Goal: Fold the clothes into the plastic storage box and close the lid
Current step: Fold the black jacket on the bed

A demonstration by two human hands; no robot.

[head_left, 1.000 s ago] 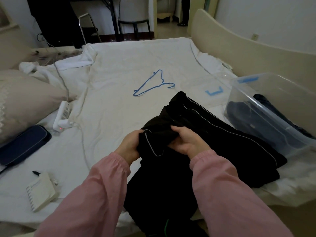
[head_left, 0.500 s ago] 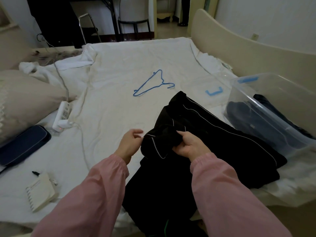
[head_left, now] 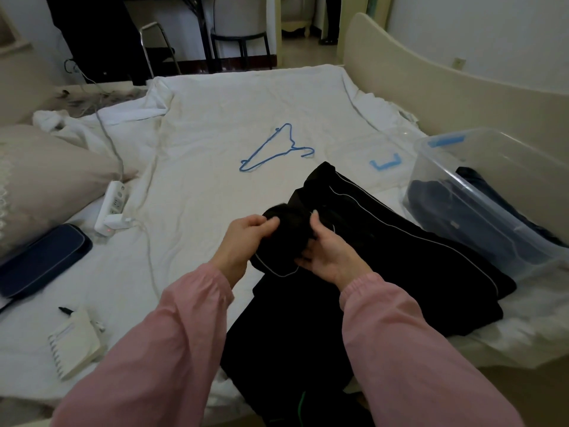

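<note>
Folding step: left hand (head_left: 246,238) and right hand (head_left: 326,254) each pinch a bunched end, perhaps a sleeve, of the black garment (head_left: 400,257). Right of that grip sits the open storage box (head_left: 508,167); next, it wants flattening for 1 clean fold.

Bare white sheet (head_left: 215,118) lies open left of the black garment (head_left: 400,272). A blue hanger (head_left: 267,158) sits far centre. Power strip (head_left: 112,204) and cable (head_left: 151,260) bound the left. The clear storage box (head_left: 508,158) walls off the right, perhaps touching the garment.

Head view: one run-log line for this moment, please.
left hand: grips black garment | right hand: grips it too | storage box: open, dark clothes inside
</note>
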